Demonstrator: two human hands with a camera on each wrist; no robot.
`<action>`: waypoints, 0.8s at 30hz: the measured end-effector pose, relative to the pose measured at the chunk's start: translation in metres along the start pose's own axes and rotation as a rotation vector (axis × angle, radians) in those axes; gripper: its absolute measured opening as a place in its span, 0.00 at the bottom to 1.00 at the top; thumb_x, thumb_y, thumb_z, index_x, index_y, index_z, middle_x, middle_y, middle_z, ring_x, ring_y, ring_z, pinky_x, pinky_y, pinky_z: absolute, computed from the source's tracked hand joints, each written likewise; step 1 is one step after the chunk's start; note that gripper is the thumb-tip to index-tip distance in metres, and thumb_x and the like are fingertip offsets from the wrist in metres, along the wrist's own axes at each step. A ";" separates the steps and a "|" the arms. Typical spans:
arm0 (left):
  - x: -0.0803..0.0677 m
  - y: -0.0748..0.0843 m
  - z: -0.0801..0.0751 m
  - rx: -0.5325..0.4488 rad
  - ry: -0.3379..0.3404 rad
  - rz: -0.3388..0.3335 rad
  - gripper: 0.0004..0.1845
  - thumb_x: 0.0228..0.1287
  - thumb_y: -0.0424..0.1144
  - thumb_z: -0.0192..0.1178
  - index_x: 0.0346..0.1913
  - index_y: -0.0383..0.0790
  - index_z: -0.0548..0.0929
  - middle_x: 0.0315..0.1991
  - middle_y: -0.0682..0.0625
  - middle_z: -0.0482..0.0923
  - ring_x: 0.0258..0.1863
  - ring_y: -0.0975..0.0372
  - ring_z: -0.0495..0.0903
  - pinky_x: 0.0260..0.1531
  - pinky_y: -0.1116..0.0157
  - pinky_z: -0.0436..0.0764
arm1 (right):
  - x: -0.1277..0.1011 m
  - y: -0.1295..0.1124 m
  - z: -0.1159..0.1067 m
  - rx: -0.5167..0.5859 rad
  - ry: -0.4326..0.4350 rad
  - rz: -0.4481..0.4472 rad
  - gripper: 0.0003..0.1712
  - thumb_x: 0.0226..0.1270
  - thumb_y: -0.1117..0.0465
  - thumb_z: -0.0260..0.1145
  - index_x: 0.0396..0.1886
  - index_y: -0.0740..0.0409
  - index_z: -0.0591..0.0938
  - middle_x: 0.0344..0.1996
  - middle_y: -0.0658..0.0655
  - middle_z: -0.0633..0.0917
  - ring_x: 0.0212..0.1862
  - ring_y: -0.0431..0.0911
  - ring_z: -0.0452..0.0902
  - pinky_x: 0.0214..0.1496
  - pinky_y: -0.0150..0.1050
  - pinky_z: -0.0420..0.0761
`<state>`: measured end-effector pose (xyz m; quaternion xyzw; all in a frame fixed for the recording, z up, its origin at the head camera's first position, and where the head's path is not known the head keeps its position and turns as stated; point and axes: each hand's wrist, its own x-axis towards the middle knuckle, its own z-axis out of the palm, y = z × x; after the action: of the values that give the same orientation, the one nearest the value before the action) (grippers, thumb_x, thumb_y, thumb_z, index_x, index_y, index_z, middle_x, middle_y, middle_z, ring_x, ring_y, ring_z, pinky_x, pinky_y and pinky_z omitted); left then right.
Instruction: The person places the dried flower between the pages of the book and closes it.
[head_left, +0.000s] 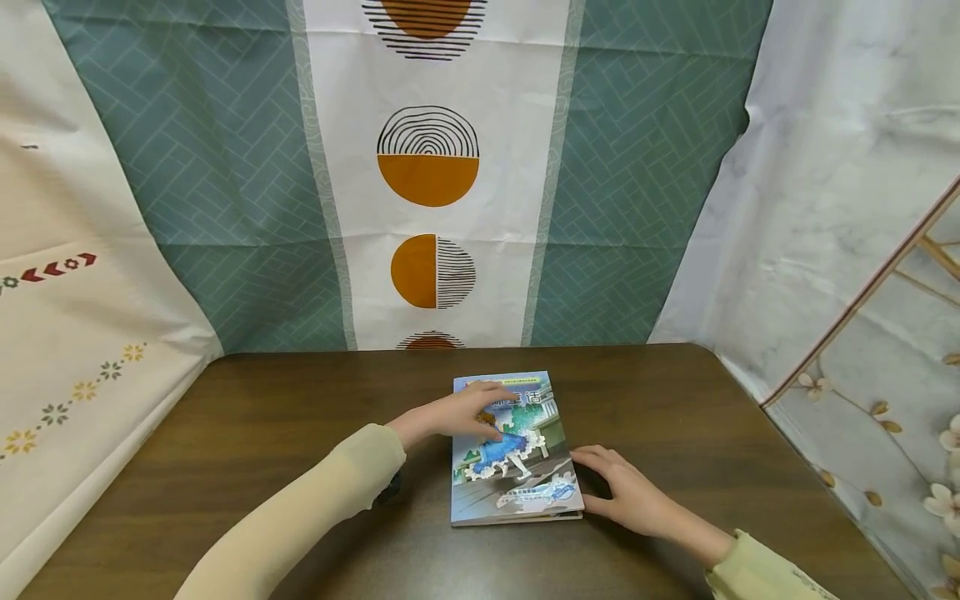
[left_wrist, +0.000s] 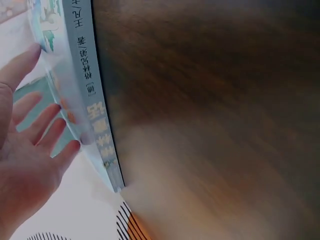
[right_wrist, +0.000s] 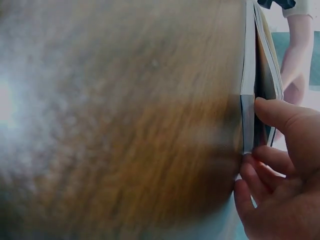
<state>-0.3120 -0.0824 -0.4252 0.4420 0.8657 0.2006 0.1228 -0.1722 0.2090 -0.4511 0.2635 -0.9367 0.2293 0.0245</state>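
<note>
In the middle of the dark wooden worktop (head_left: 262, 433), a paperback book (head_left: 517, 483) with an illustrated blue cover is lying flat, its long axis running away from the person and its spine on their left. The left hand (head_left: 465, 414) is lying across the upper half of the cover with straight, spread fingers (left_wrist: 47, 122), pressing down on it rather than gripping; the left wrist view is showing those fingers beside the printed spine. The right hand (head_left: 626, 492) is resting at the book's right edge, towards the near corner, and the right wrist view is showing its thumb (right_wrist: 280, 117) tucking in at the fore-edge, where the cover is standing a little apart from the page block, with the other fingers curling beneath the edge. So the book is lying just left of the right hand, touching it, and that hand is the one sitting at the opening side. Behind the worktop, a patterned teal and white cloth (head_left: 427, 167) with orange half-circles is hanging, and nothing else is standing near the book to get in the way.
</note>
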 end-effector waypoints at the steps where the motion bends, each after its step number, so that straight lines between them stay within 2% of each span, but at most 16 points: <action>1: -0.003 0.000 0.000 0.010 -0.003 -0.006 0.37 0.66 0.48 0.65 0.75 0.46 0.64 0.75 0.43 0.60 0.76 0.48 0.57 0.72 0.46 0.63 | -0.001 0.001 0.000 0.012 0.003 -0.001 0.29 0.68 0.54 0.66 0.65 0.61 0.75 0.62 0.57 0.78 0.64 0.57 0.73 0.60 0.57 0.75; 4: -0.010 -0.002 0.000 0.018 -0.008 -0.012 0.35 0.66 0.48 0.64 0.73 0.44 0.66 0.74 0.43 0.60 0.75 0.48 0.58 0.71 0.47 0.64 | -0.003 0.001 0.001 0.052 0.015 0.013 0.23 0.75 0.57 0.58 0.65 0.62 0.75 0.63 0.58 0.78 0.65 0.58 0.72 0.61 0.57 0.74; 7: -0.016 -0.003 0.000 0.006 0.000 -0.021 0.35 0.66 0.48 0.65 0.73 0.44 0.66 0.74 0.43 0.61 0.75 0.48 0.59 0.71 0.47 0.64 | -0.002 -0.002 0.002 0.099 0.001 0.063 0.24 0.78 0.52 0.53 0.65 0.62 0.76 0.63 0.58 0.77 0.66 0.58 0.71 0.61 0.57 0.73; 12: -0.025 -0.006 -0.002 -0.027 0.060 -0.043 0.36 0.64 0.49 0.66 0.72 0.43 0.67 0.74 0.42 0.61 0.74 0.47 0.59 0.71 0.44 0.63 | 0.000 -0.008 0.000 0.105 -0.029 0.102 0.37 0.71 0.40 0.59 0.65 0.65 0.74 0.64 0.61 0.76 0.67 0.61 0.69 0.62 0.62 0.72; 18: -0.046 -0.005 -0.012 -0.050 0.132 -0.061 0.35 0.64 0.46 0.67 0.72 0.43 0.68 0.74 0.41 0.61 0.73 0.47 0.58 0.70 0.44 0.64 | -0.001 -0.012 0.001 0.069 -0.002 0.100 0.39 0.68 0.40 0.64 0.66 0.64 0.73 0.62 0.60 0.76 0.66 0.60 0.70 0.62 0.61 0.73; 24: -0.078 -0.008 -0.021 -0.048 0.220 -0.081 0.35 0.62 0.44 0.68 0.70 0.40 0.69 0.72 0.41 0.64 0.70 0.47 0.62 0.68 0.44 0.68 | -0.001 -0.017 0.000 0.060 0.004 0.103 0.41 0.65 0.41 0.66 0.68 0.64 0.70 0.61 0.60 0.77 0.65 0.60 0.70 0.61 0.61 0.73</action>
<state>-0.2810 -0.1556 -0.4072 0.3788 0.8860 0.2635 0.0458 -0.1629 0.1968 -0.4443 0.2150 -0.9417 0.2588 0.0066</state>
